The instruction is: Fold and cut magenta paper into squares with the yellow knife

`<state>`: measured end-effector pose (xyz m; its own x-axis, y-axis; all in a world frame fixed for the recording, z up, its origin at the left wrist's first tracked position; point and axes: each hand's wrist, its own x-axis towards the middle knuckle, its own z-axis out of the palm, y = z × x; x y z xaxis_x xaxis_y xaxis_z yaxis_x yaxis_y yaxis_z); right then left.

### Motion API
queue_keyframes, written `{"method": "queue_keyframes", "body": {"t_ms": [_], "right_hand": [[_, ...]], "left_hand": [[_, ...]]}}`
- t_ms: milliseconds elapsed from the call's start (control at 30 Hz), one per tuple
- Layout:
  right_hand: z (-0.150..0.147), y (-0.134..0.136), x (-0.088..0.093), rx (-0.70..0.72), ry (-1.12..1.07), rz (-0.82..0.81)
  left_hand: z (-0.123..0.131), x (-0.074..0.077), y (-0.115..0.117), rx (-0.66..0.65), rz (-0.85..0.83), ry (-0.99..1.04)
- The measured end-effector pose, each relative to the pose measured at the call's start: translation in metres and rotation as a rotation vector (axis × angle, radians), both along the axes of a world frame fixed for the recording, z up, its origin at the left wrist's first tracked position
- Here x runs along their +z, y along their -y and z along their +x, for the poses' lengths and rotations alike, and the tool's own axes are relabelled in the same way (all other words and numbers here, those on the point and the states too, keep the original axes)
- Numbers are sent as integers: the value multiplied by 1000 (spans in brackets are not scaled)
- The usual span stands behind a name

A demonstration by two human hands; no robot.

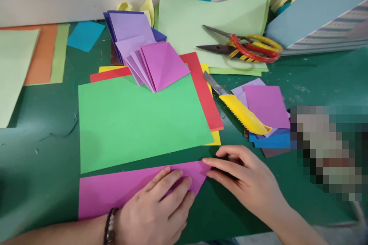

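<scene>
Toward the far edge of the green tabletop, in the head view, pale-green paper sheets carry pointed metal tools with red and yellow handles. Near the middle, a bright-green rectangular paper sheet overlaps red and yellow paper sheets, with folded violet and magenta paper pieces on its far edge. To its right, a yellow-handled knife lies partly across small purple and blue paper pieces. Along the near edge lies the long magenta paper strip, its right end pointed. The left hand rests back up on it, fingers bent and slightly spread. From the near right corner reaches the right hand, thumb and 1 finger narrowly apart at the tip; whether they pinch it, I cannot tell.
</scene>
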<state>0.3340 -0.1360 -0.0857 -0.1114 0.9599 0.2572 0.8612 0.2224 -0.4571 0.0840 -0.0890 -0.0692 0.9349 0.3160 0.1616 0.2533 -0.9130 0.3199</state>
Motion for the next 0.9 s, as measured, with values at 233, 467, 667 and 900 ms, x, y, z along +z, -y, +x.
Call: {"method": "queue_keyframes", "body": {"t_ms": [233, 467, 667, 900], "right_hand": [[0, -1, 1, -8, -14, -23], [-1, -2, 4, -21, -26, -29], [-2, -2, 4, -38, -31, -36], [-2, -4, 7, -36, -62, -38]], "left_hand": [[1, 0, -1, -6, 3, -5], [-1, 1, -2, -21, 2, -33], [0, 1, 0, -28, 0, -43], [-2, 2, -1, -37, 13, -51]]}}
